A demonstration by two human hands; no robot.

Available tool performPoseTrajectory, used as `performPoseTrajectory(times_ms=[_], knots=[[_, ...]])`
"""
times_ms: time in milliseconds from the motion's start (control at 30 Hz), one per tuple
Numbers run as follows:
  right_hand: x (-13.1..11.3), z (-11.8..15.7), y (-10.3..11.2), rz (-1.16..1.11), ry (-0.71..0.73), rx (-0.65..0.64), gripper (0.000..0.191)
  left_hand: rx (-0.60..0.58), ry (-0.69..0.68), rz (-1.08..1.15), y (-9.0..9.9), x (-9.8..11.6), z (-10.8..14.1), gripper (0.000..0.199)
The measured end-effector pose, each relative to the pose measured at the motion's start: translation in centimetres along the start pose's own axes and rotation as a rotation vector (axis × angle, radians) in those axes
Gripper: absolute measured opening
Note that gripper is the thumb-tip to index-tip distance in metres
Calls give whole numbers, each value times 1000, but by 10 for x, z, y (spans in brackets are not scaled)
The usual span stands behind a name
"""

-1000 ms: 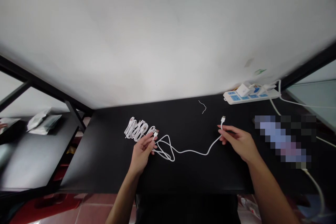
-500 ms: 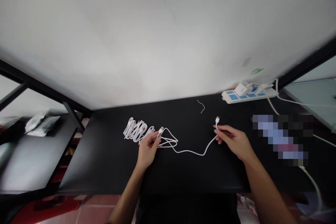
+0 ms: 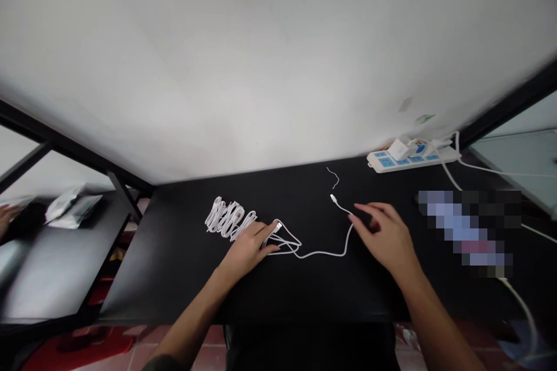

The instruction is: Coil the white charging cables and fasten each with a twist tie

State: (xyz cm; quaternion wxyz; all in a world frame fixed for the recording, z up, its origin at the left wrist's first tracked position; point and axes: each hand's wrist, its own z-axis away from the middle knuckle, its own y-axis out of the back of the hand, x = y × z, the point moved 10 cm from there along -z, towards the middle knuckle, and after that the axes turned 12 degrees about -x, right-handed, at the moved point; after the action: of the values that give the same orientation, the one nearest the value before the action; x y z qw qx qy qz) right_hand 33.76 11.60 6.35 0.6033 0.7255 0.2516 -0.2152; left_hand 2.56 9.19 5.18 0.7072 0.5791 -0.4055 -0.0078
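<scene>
Far L: co-worker's hand (image 3: 6, 215) at edge of side surface (image 3: 47, 272), nr 2 foil-type packets (image 3: 73, 210).
Coils: bundled white cables (image 3: 228, 218) on black surface (image 3: 165, 278), just beside L hand.
L hand (image 3: 247, 250): clenched on white USB cable (image 3: 324, 254) just behind its plug (image 3: 277, 227), loops under palm.
Cable's far end: plug (image 3: 333, 199) lying on surface, betw. hands.
R hand (image 3: 383, 237): released, fingers spread, just above cable, not gripping.
Far R: power strip (image 3: 411, 161) w/ white charger (image 3: 400, 149).
</scene>
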Motion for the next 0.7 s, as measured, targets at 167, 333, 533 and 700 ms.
performPoseTrajectory(times_ms=[167, 333, 533, 700], knots=[[-108, 30, -76, -49, 386, -458, 34, -1, -58, -7, -10, 7, 1, 52], [-136, 46, -113, -56, 501, -597, 18, 70, -60, 84, -9, 4, 9, 42], [-131, 51, -110, -111, 553, -535, 20, 22, -62, 81, -13, 11, 16, 57], [-125, 53, -110, -161, 535, -496, 26, -71, -146, -47, -18, 27, 15, 38]])
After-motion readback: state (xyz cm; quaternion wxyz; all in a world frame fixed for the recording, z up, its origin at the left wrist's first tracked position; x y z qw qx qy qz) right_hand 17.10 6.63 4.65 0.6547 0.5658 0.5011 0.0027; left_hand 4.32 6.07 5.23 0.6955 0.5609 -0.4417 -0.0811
